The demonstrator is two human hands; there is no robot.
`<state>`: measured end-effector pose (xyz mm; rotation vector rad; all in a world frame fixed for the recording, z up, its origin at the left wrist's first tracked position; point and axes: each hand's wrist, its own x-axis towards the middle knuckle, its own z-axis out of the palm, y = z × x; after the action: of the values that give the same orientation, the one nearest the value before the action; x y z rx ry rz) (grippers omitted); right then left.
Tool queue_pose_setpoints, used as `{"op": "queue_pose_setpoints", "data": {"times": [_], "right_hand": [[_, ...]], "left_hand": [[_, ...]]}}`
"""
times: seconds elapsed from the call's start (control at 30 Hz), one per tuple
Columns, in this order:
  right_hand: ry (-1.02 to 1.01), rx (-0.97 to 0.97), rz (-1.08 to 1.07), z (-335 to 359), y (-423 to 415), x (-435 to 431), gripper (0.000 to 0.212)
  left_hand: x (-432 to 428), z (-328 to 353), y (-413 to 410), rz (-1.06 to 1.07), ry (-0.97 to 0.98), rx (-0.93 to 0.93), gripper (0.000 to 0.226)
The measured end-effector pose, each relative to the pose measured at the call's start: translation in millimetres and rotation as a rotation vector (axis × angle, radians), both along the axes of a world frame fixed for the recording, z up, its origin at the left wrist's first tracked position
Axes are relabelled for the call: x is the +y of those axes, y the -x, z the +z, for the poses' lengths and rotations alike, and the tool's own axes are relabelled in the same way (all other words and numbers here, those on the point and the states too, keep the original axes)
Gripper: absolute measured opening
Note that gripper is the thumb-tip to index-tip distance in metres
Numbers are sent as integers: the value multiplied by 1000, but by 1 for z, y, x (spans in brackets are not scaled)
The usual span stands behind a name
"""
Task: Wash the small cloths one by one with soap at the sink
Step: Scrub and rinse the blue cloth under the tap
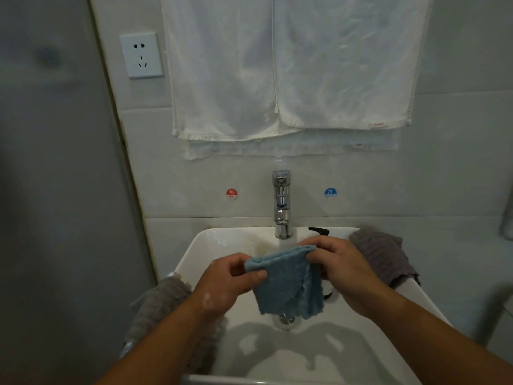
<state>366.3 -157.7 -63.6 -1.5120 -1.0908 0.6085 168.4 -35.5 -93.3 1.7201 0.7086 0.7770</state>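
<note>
A small blue cloth (288, 284) hangs spread over the white sink (222, 245), below the chrome tap (282, 207). My left hand (227, 282) pinches its upper left corner and my right hand (341, 268) pinches its upper right corner. Soap foam shows on my left wrist. The cloth's lower edge hangs just above the drain (286, 320). A grey cloth (166, 309) lies over the sink's left rim. Another grey cloth (385, 257) is draped on the right rim. The black pump head of a soap dispenser (319, 232) peeks out behind my right hand.
White towels (288, 73) hang on the tiled wall above the tap. A wall socket (141, 55) is at upper left. Red hot (231, 193) and blue cold (330, 192) stickers flank the tap. A grey wall panel (55, 190) borders the sink on the left.
</note>
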Motion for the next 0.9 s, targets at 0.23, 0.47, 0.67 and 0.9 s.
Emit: {"op": "queue_pose_setpoints", "data": {"times": [0.23, 0.47, 0.67, 0.9], "right_hand": [[-2, -3, -183, -10, 14, 9, 27], [-155, -267, -335, -9, 25, -2, 20], [-15, -444, -371, -12, -22, -33, 16], [200, -401, -544, -8, -114, -80, 22]], "left_hand": [[-30, 7, -26, 173, -120, -63, 19], [-55, 9, -47, 405, -372, -81, 24], [-69, -2, -78, 265, -283, 40, 42], [-100, 1, -170, 59, 112, 105, 34]]}}
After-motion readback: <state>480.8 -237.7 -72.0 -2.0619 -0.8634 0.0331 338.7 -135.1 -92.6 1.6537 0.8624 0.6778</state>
